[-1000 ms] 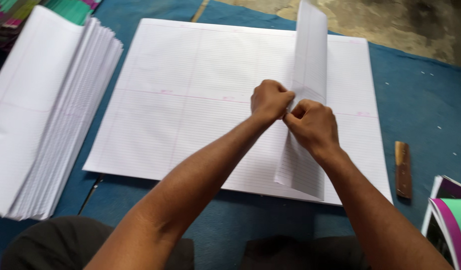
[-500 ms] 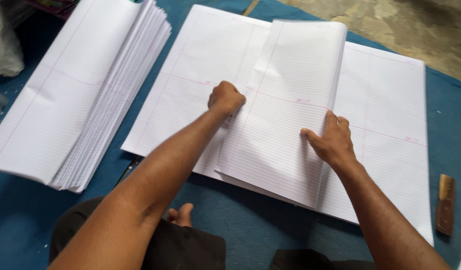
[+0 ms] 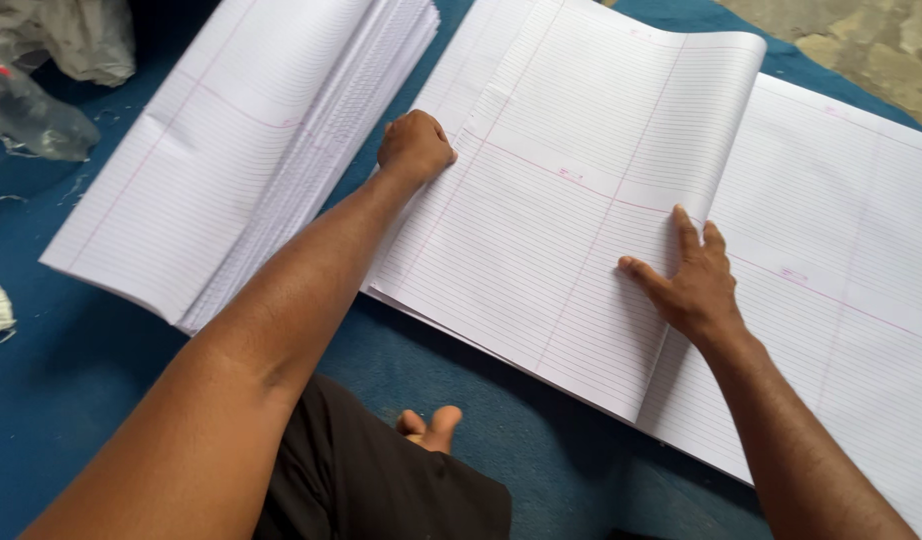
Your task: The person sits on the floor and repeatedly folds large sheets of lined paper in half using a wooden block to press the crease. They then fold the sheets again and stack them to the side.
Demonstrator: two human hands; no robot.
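Folding is partly done: my left hand, fisted, is pressing the folded ruled sheet at centre frame; my right hand, fingers spread, is flattening it. Stack is waiting upper left.

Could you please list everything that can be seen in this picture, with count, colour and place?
Folded ruled sheet: one, white with pink margin lines, lying over the left half of the big sheet, its far edge curling up.
Large ruled sheet: one, white, flat underneath, reaching to the right edge.
Stack of folded ruled sheets: one pile, white, upper left.
Blue mat: one, under everything.
Clear plastic bottle: one, far left, lying down.
Crumpled plastic: pale grey, top left corner.
Bare ground: grey-brown, top right.
Toes: bottom centre, beside dark shorts.
Left hand: a fist pressing the sheet's left edge.
Right hand: flat on the folded sheet.
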